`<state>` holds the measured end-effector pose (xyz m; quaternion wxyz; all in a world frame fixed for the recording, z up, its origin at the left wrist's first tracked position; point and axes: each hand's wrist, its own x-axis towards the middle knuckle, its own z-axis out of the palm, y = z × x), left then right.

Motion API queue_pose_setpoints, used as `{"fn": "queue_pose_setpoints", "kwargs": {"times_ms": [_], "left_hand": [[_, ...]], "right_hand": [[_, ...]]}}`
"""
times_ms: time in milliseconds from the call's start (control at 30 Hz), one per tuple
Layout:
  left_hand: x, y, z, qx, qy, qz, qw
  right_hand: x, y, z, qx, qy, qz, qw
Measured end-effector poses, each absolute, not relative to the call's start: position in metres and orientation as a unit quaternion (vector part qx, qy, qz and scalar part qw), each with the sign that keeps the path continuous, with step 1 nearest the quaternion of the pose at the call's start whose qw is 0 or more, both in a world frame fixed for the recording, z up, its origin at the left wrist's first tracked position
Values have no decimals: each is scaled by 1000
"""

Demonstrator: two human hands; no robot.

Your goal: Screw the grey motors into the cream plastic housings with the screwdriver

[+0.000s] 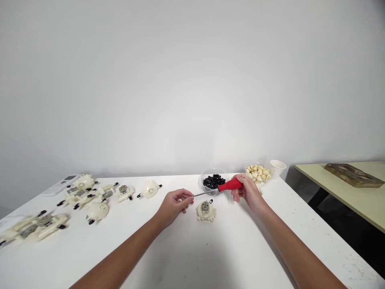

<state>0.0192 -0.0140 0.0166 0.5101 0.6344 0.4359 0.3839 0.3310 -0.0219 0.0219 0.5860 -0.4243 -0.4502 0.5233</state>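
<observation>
A screwdriver with a red handle point(230, 185) is held nearly level above the white table. My right hand point(248, 192) is closed round the end of its handle. The fingers of my left hand point(179, 204) pinch the tip of its metal shaft; whether a small part is there too is too small to tell. Below the shaft, a cream plastic housing point(206, 214) with a grey round centre and one black piece at its top lies on the table. Just behind the shaft stands a clear bowl of small black parts point(213, 181).
Several cream housings point(149, 189) with black ends lie at the left, near a white device point(61, 185). Behind my right hand are cream pieces point(258, 173) in a container and a white cup point(277, 167). A greenish table point(315, 176) at the right bears a brown block point(353, 175).
</observation>
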Motion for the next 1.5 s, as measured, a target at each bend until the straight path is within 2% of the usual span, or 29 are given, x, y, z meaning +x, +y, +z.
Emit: {"fn": "queue_pose_setpoints", "kwargs": {"times_ms": [367, 633, 767, 1033, 1333, 1500], "left_hand": [[17, -12, 13, 647, 451, 401, 467], [17, -15, 17, 680, 490, 389, 382], [18, -16, 17, 705, 481, 378, 358], [17, -20, 20, 782, 446, 361, 243], [16, -21, 21, 769, 465, 366, 242], [15, -19, 20, 766, 466, 370, 244]], "right_hand": [[334, -20, 19, -443, -460, 536, 552], [334, -20, 18, -430, -463, 531, 565], [334, -20, 18, -425, -461, 526, 575], [335, -20, 21, -435, -461, 506, 585], [341, -19, 15, -489, -492, 464, 551], [341, -17, 15, -483, -501, 482, 532]]}}
